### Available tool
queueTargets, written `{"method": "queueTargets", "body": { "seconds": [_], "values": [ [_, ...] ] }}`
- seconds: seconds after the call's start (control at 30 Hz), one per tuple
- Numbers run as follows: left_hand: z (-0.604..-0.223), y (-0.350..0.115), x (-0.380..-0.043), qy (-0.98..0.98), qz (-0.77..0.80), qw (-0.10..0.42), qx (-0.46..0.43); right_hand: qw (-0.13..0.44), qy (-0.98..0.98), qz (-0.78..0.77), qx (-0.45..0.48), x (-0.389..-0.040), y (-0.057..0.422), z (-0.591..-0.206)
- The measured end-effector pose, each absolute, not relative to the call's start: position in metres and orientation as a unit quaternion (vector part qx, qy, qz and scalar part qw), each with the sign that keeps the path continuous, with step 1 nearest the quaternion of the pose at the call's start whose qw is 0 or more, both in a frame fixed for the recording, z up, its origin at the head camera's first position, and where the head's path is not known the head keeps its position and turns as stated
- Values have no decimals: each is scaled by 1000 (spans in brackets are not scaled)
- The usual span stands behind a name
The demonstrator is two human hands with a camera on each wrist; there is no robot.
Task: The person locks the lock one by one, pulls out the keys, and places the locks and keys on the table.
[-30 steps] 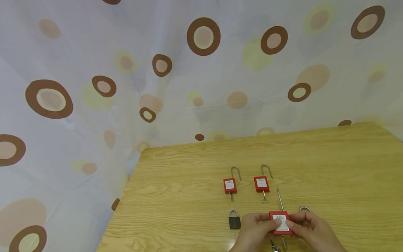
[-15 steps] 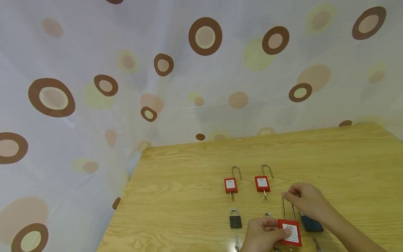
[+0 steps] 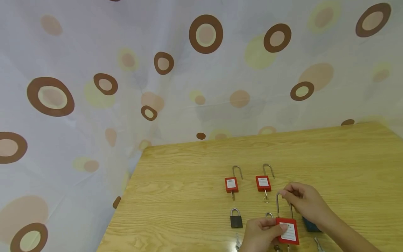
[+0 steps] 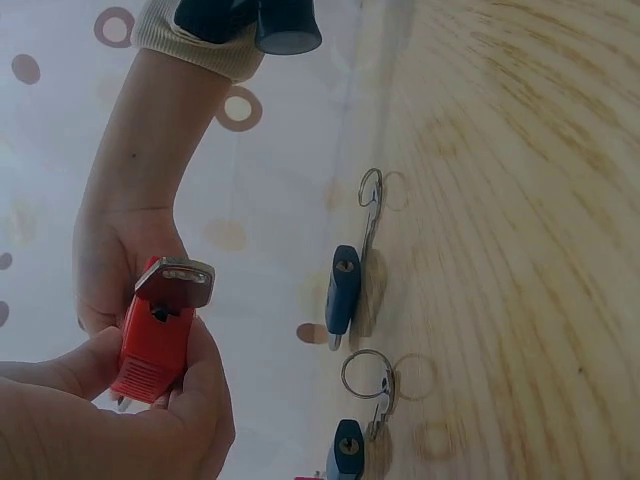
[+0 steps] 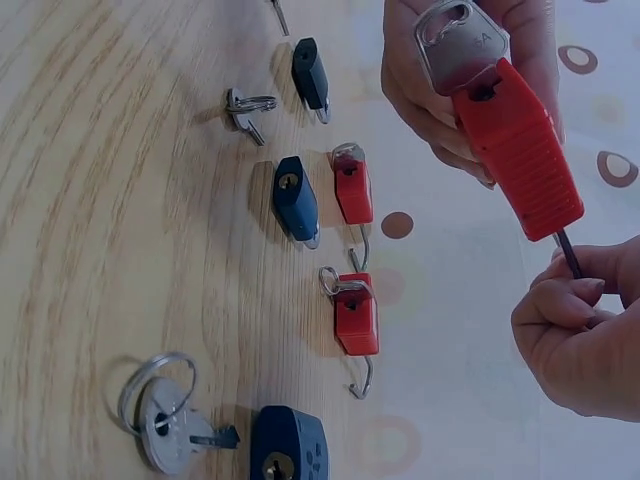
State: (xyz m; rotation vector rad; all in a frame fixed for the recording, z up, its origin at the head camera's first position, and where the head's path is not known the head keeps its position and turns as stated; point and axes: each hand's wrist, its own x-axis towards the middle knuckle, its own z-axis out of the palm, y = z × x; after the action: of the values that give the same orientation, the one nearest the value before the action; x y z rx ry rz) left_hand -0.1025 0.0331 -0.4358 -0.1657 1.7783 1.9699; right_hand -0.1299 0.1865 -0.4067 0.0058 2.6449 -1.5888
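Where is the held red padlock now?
In the head view, the red padlock is at lower right: the left hand grips it, the right hand pinches its shackle.

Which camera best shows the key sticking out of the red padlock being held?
The right wrist view: there the key in the held red padlock looks largest, its flat end turned broadly to the camera. The left wrist view shows it smaller and foreshortened; the head view, only a sliver near the bottom edge.
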Motion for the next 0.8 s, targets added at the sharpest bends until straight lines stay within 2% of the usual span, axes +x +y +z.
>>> {"method": "queueTargets", "body": {
  "seconds": [0.23, 0.57, 0.67, 0.8],
  "values": [
    [-435, 30, -106, 654, 716, 239, -50, 32, 838, -545, -19, -127, 186, -410],
    [-429, 32, -109, 660, 713, 234, -39, -22, 852, -522, -13, -123, 182, -414],
    [-429, 32, -109, 654, 718, 233, -40, -2, 846, -533, 5, -121, 183, -413],
    [-428, 32, -112, 631, 741, 226, -50, 52, 816, -572, 71, -117, 185, -417]
  ]
}}
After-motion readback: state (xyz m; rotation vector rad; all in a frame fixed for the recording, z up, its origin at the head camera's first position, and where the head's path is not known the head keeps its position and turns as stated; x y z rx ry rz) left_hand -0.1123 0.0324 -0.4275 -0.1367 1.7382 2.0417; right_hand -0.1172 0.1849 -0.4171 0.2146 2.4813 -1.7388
